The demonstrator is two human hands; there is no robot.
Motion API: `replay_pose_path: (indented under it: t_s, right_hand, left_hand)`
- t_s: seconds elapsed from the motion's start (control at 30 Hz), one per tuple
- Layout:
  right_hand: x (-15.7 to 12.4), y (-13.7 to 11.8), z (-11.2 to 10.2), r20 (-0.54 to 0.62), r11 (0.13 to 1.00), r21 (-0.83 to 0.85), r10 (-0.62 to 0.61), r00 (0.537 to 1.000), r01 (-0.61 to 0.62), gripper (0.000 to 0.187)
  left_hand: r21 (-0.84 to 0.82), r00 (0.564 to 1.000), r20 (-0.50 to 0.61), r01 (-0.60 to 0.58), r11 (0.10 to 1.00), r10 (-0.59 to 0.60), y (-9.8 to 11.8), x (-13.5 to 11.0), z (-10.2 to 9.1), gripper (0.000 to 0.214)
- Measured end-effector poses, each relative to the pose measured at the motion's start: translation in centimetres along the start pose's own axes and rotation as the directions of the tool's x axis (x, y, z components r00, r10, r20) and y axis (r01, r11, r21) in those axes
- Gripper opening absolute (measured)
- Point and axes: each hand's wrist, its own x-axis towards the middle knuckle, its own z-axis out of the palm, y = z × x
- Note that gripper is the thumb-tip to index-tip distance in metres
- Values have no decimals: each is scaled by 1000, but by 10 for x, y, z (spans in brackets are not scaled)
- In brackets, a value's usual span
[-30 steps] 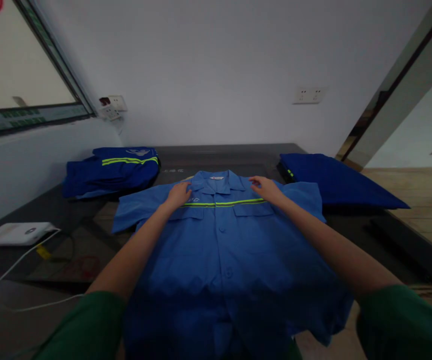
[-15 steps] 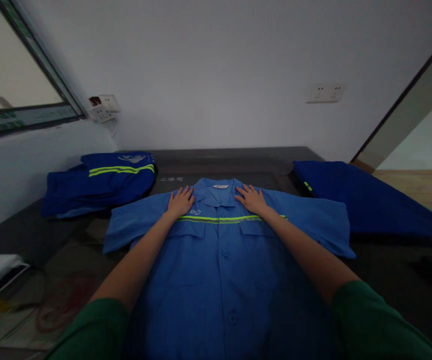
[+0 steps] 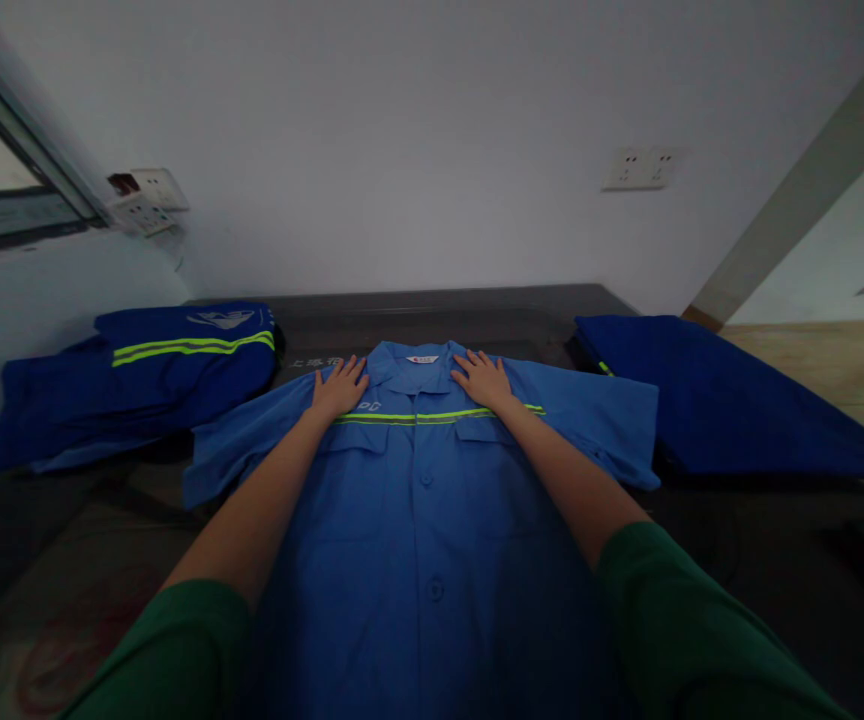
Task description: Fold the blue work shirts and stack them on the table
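A light blue short-sleeved work shirt [image 3: 424, 520] with a yellow-green reflective stripe lies face up and buttoned on the dark table [image 3: 432, 305], collar away from me. My left hand [image 3: 339, 386] rests flat on its left shoulder beside the collar, fingers spread. My right hand [image 3: 483, 379] lies flat on the right shoulder, fingers also spread. Both sleeves are laid out to the sides. Neither hand holds anything.
A folded dark blue garment with reflective stripes [image 3: 147, 375] sits at the left back of the table. Another dark blue folded cloth [image 3: 709, 400] lies at the right. Wall sockets [image 3: 638, 167] are behind; a wooden floor [image 3: 837, 360] shows at right.
Both hands went from pinching the shoulders to lying flat on them. The right sleeve got spread out. The view shifted, so the white device at left left the picture.
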Motion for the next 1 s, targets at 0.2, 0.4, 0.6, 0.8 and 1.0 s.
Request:
replay_pose_path:
  t_s: [0.2, 0.4, 0.6, 0.8, 1.0]
  right_hand:
    - [-3, 4, -6, -59, 995, 90, -46, 997, 52, 51]
    - [-8, 58, -56, -211, 998, 70, 13, 977, 2, 33]
    - [-54, 165, -111, -43, 948, -222, 225, 973, -229, 26]
    - [-94, 199, -113, 24, 921, -314, 252, 968, -232, 26]
    - [-97, 206, -116, 1, 958, -189, 218, 976, -214, 18]
  left_hand:
    - [-83, 997, -60, -46, 996, 41, -2, -3, 1, 55]
    - [-272, 972, -236, -78, 959, 12, -33, 6, -18, 46]
    - [-265, 903, -408, -257, 929, 134, 1, 14, -34, 41]
    - [-230, 849, -314, -502, 834, 425, 144, 21, -23, 38]
    - [-89, 916, -103, -397, 913, 388, 227, 17, 11, 49]
